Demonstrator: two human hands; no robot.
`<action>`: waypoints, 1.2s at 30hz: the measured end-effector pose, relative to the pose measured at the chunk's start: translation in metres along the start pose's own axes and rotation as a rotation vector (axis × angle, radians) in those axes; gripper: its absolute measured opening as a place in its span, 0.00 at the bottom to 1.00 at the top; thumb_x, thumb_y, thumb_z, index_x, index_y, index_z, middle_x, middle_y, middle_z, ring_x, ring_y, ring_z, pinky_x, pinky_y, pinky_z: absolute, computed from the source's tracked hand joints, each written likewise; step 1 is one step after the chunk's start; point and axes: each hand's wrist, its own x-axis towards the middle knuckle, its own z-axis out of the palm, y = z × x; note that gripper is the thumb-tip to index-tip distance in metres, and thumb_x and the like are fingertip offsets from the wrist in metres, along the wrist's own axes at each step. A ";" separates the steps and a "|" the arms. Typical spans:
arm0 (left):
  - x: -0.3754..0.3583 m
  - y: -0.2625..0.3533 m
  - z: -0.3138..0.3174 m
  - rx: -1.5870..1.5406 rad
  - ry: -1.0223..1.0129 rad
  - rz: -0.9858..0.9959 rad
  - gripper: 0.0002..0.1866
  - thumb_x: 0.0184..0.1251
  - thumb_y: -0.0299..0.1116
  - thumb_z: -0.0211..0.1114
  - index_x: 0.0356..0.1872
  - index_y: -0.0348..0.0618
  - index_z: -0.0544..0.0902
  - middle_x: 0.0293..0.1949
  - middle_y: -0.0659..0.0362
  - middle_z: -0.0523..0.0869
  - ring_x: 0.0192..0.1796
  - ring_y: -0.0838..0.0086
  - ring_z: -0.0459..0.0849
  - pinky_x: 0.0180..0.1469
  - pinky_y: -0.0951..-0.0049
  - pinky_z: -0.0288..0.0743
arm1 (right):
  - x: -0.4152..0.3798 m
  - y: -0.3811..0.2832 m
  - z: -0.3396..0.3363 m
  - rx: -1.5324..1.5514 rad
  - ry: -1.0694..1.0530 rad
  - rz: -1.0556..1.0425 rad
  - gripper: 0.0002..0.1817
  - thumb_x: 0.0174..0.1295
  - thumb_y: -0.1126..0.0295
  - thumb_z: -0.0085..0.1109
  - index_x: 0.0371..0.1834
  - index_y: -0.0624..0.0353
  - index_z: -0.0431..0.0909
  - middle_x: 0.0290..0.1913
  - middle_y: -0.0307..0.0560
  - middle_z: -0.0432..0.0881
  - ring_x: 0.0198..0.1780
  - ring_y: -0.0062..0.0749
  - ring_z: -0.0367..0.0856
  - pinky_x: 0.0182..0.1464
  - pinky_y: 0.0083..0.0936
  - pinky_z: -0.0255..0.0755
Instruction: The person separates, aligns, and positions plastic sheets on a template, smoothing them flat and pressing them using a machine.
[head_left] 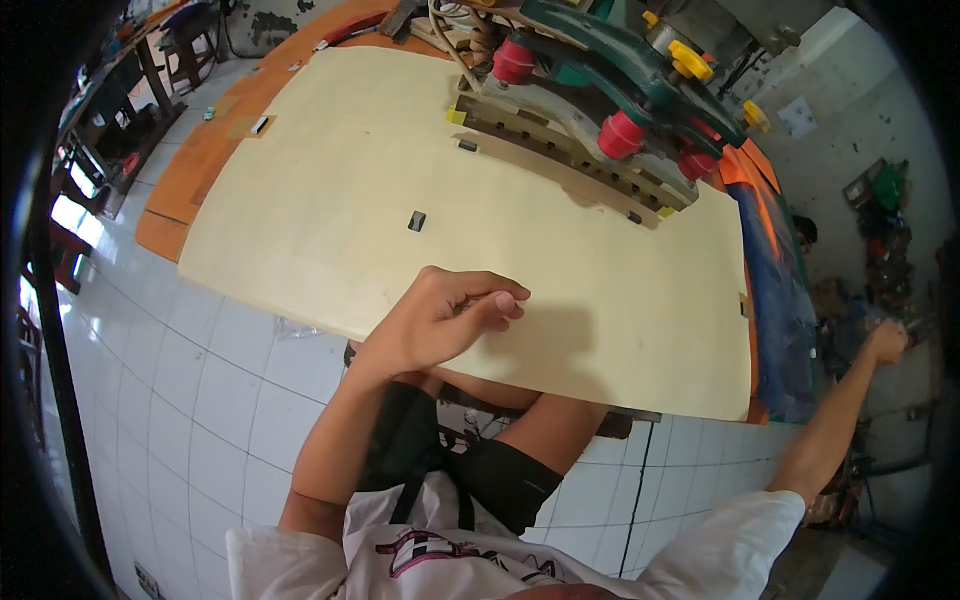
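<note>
a left hand [450, 315] curls above the near edge of a cream sheet [320, 200] while a right hand [886, 342] stretches far out to the side, in the view i follow from the head camera. the sheet lies flat on an orange table [185, 190], reaching back under the bar [575, 155] of a green machine [640, 80].

the left fingers bend inward, the thumb drawn close to them; i see nothing between, but cannot tell whether something small is pinched. the right hand is small and blurred, seemingly balled, and i cannot tell what, if anything, it grips. by its shadow, i take the left hand to be lifted off the sheet.

to do this reach well, i judge, the body leans little, the left wrist stays clear of the surface, and the forearm does not drag the near edge out of line. fingers are best kept from beneath the bar, and the small black block [416, 221], just beyond the left hand, best left unknocked.

the sheet's long axis runs from left to right across the person's front, slanting toward the lower right, roughly along the bar. the block's longer side points roughly toward the person, slightly tilted.
</note>
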 end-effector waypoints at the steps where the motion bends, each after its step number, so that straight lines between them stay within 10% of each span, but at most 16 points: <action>1: 0.001 -0.004 0.001 -0.026 0.020 0.011 0.16 0.77 0.34 0.60 0.47 0.27 0.86 0.34 0.50 0.90 0.37 0.72 0.89 0.44 0.73 0.83 | 0.015 -0.010 -0.029 0.206 -0.022 0.009 0.21 0.51 0.59 0.71 0.36 0.67 0.80 0.30 0.58 0.86 0.26 0.50 0.86 0.25 0.41 0.82; 6: 0.000 0.000 0.002 0.016 -0.009 0.037 0.16 0.78 0.33 0.58 0.48 0.26 0.86 0.35 0.50 0.90 0.38 0.71 0.89 0.46 0.71 0.84 | 0.011 -0.061 -0.234 1.400 -0.521 0.481 0.07 0.58 0.81 0.66 0.39 0.65 0.87 0.27 0.52 0.86 0.28 0.35 0.85 0.26 0.25 0.77; 11: -0.001 0.001 0.000 0.009 -0.005 0.000 0.15 0.78 0.32 0.58 0.49 0.27 0.86 0.35 0.51 0.90 0.38 0.73 0.89 0.46 0.72 0.83 | 0.032 -0.040 -0.234 1.330 -0.648 -0.146 0.16 0.72 0.57 0.59 0.50 0.58 0.84 0.40 0.40 0.88 0.33 0.22 0.86 0.36 0.21 0.78; 17: 0.000 -0.004 -0.001 0.035 -0.026 0.048 0.14 0.78 0.31 0.59 0.49 0.28 0.86 0.36 0.52 0.91 0.38 0.74 0.88 0.46 0.73 0.82 | 0.006 -0.015 -0.393 1.154 -1.100 -0.695 0.13 0.75 0.56 0.58 0.42 0.53 0.79 0.32 0.32 0.80 0.26 0.14 0.73 0.31 0.17 0.69; 25: -0.001 -0.004 -0.001 0.034 -0.033 0.077 0.13 0.77 0.29 0.58 0.49 0.28 0.86 0.37 0.51 0.90 0.38 0.74 0.88 0.46 0.72 0.82 | 0.006 0.002 -0.499 1.054 -1.299 -0.970 0.13 0.73 0.58 0.58 0.44 0.56 0.78 0.31 0.33 0.75 0.33 0.16 0.74 0.38 0.17 0.68; 28: -0.001 -0.006 0.001 -0.018 -0.019 0.077 0.14 0.78 0.30 0.58 0.51 0.27 0.85 0.39 0.51 0.90 0.39 0.73 0.88 0.47 0.72 0.82 | -0.004 -0.034 -0.566 1.296 -1.304 -0.854 0.06 0.64 0.78 0.66 0.43 0.67 0.85 0.30 0.48 0.87 0.32 0.28 0.85 0.34 0.19 0.77; 29: -0.002 -0.005 0.001 -0.042 -0.009 0.082 0.14 0.78 0.30 0.58 0.52 0.27 0.84 0.40 0.50 0.89 0.40 0.73 0.87 0.47 0.72 0.82 | -0.006 -0.053 -0.601 1.212 -1.425 -0.262 0.07 0.66 0.77 0.65 0.44 0.67 0.85 0.31 0.47 0.87 0.33 0.26 0.84 0.36 0.19 0.76; 31: -0.001 -0.008 0.001 -0.059 -0.005 0.075 0.15 0.79 0.30 0.57 0.54 0.27 0.83 0.41 0.51 0.89 0.42 0.73 0.87 0.48 0.72 0.82 | 0.004 -0.039 -0.547 1.423 -1.054 -0.996 0.08 0.67 0.76 0.65 0.46 0.69 0.84 0.32 0.47 0.87 0.34 0.25 0.84 0.40 0.19 0.78; 36: -0.001 -0.013 -0.001 -0.105 -0.008 0.085 0.18 0.81 0.33 0.55 0.61 0.28 0.78 0.47 0.50 0.87 0.46 0.71 0.87 0.50 0.71 0.82 | 0.018 -0.074 -0.557 1.572 -1.049 -1.064 0.10 0.67 0.75 0.66 0.46 0.71 0.84 0.33 0.48 0.86 0.34 0.27 0.84 0.41 0.24 0.81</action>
